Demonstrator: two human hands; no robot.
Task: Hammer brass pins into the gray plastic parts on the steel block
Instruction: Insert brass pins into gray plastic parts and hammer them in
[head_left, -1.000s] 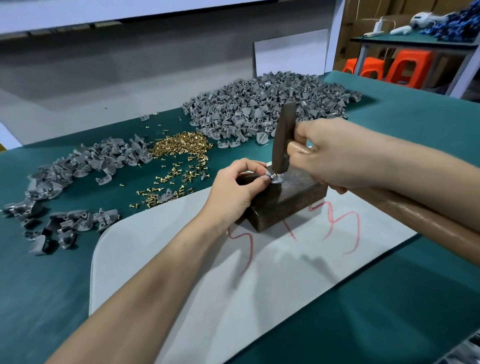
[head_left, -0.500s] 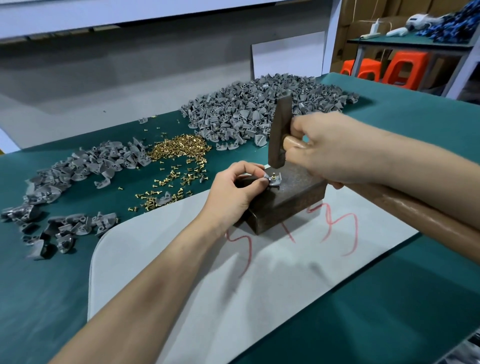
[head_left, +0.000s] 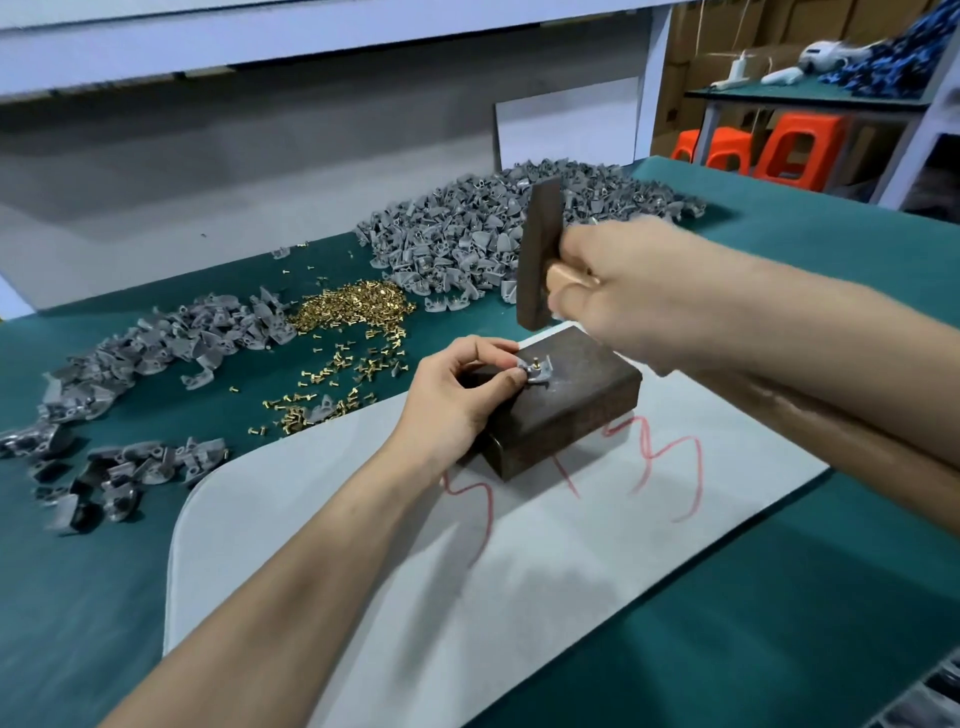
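Gray plastic part (head_left: 535, 371) is pinched on steel block (head_left: 571, 415) by fingers of left hand (head_left: 452, 400), brass pin (head_left: 535, 360) not yet driven flush, hammer (head_left: 537, 260) is gripped raised in right hand (head_left: 639, 296), far parts pile (head_left: 519, 228) is judged still undone.

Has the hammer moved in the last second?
Yes. The hammer has lifted: its head was down on the gray part on the steel block, and now hangs clear above it.
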